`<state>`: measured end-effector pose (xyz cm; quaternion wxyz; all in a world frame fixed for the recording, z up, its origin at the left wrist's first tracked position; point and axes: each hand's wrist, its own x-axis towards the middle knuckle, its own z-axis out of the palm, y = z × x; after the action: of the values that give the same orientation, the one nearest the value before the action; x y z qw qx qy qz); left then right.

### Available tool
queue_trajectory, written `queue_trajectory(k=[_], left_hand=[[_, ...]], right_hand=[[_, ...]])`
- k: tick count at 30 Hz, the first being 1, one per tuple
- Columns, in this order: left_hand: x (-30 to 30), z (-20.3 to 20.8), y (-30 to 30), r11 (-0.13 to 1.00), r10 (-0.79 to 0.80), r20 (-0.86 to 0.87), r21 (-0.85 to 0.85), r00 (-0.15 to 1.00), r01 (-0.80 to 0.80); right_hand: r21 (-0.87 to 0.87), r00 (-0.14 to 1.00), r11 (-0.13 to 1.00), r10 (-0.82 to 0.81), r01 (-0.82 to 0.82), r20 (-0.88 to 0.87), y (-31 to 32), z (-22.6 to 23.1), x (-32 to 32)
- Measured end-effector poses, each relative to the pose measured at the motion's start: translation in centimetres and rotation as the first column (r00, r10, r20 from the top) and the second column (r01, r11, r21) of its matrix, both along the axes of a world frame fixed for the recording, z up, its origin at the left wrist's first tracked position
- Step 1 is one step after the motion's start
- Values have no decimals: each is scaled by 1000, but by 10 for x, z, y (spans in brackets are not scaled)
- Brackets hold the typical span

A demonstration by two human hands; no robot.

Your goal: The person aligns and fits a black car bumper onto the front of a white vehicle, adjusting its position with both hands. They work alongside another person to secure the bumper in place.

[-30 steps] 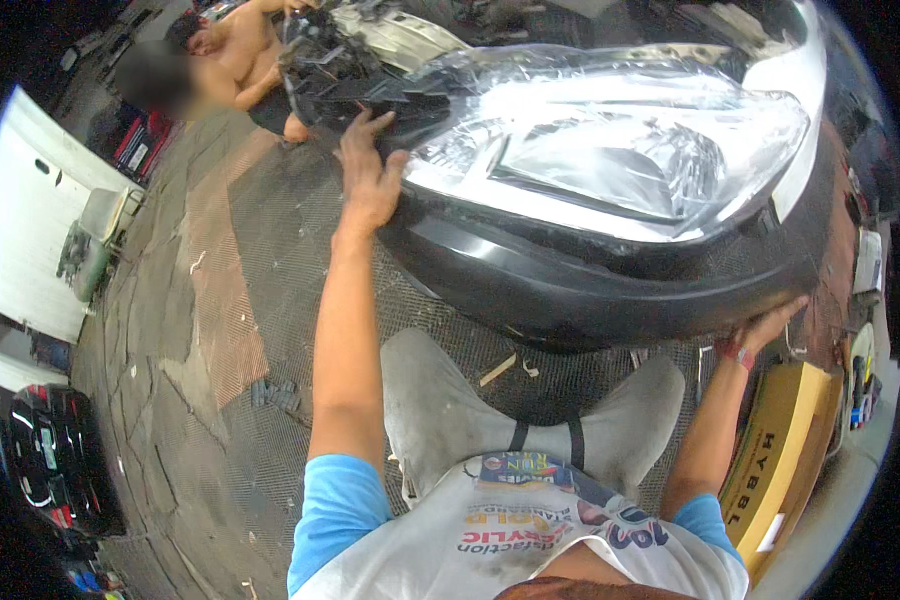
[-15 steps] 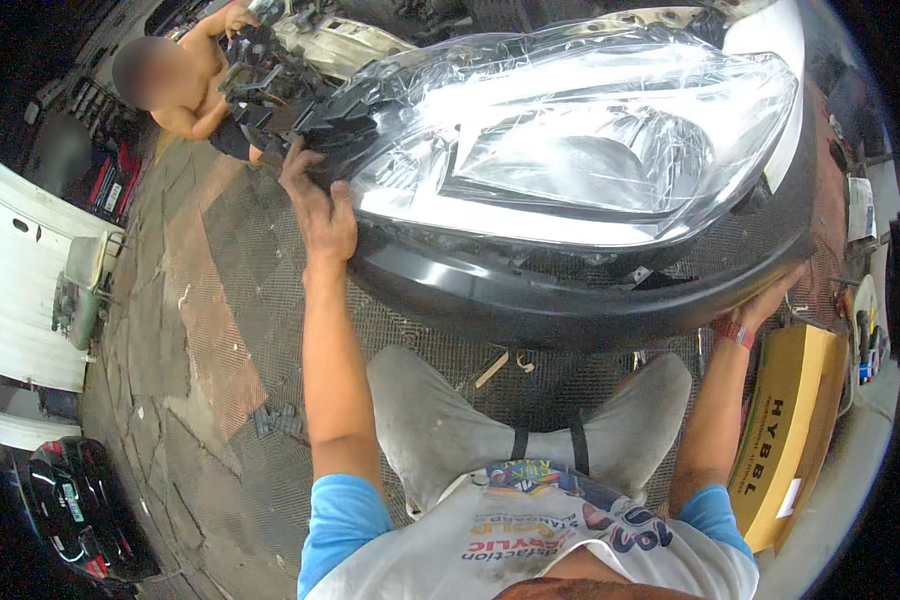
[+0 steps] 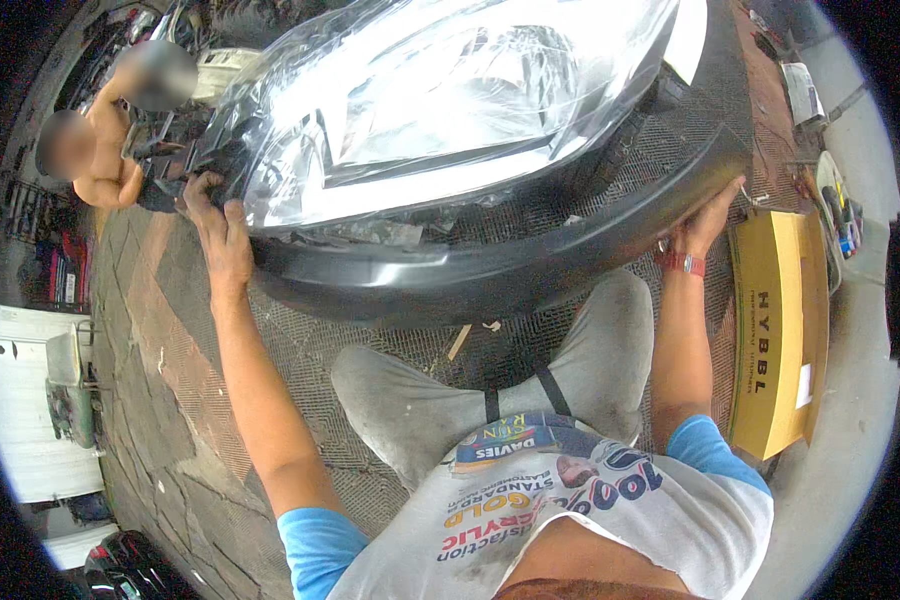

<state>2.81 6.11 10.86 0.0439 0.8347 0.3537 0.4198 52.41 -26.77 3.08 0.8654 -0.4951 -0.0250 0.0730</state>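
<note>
A large car headlight (image 3: 440, 110), its clear lens under crinkled film, fills the top of the view. Along its near side curves a glossy black car trim piece (image 3: 420, 275). At the left end my left hand (image 3: 220, 225) grips the trim beside the headlight's dark housing, thumb pointing up. My right hand (image 3: 705, 225), a red watch at the wrist, is closed round the trim's right end from below, with part of its fingers hidden. Whether headlight and trim are joined I cannot tell.
A long yellow cardboard box (image 3: 770, 330) lies right of my right forearm. Dark ribbed matting (image 3: 300, 340) covers the floor, with a thin strip (image 3: 460, 342) on it. Another person (image 3: 105, 150) is at the upper left, near car parts. White panels (image 3: 30, 400) stand at the left.
The headlight, black trim and both my hands now appear farther left and higher in view, as do the floor and box on the right. Both hands keep their hold.
</note>
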Motion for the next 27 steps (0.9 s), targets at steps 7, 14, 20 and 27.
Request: queue_trajectory(k=[7, 14, 20, 27], left_hand=[[10, 11, 0, 996, -28, -20, -87, 999, 26], [-14, 11, 21, 997, -67, -133, 18, 989, 70], [-25, -4, 26, 1000, 11, -172, 25, 985, -7], [-69, -14, 85, 764, 52, -546, 561, 836, 319]], right_hand=[[2, 997, 997, -71, 71, 24, -15, 18, -22], [-147, 999, 989, 13, -8, 32, 0, -39, 10], [-202, 992, 979, 39, -14, 124, 14, -8, -18], [-226, 998, 973, -47, 57, 52, 17, -88, 19]])
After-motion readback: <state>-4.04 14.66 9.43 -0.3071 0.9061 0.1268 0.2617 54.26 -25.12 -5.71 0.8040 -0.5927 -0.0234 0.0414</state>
